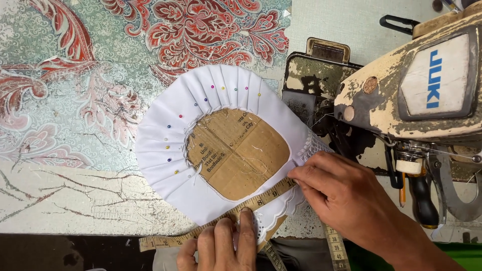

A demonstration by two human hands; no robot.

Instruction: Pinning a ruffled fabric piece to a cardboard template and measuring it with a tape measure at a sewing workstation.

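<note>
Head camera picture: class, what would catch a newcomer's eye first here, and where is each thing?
At centre lies a pleated white fabric pinned with coloured pins around an oval cardboard piece. Across its lower edge runs a yellow tape measure, pressed down by the left hand at the bottom and the right hand beside it. At right stands a worn cream sewing machine.

tape measure [241,208]: yellowed and worn, lying flat and pulled straight on a slant across the lower edge of the white cloth, its far end hanging off the table edge.
white cloth [165,135]: pleated ring of fabric with lace trim at the lower right, pinned with coloured-headed pins [223,89] around a cardboard oval.
cardboard [241,150]: brown, creased, flat under the cloth.
</note>
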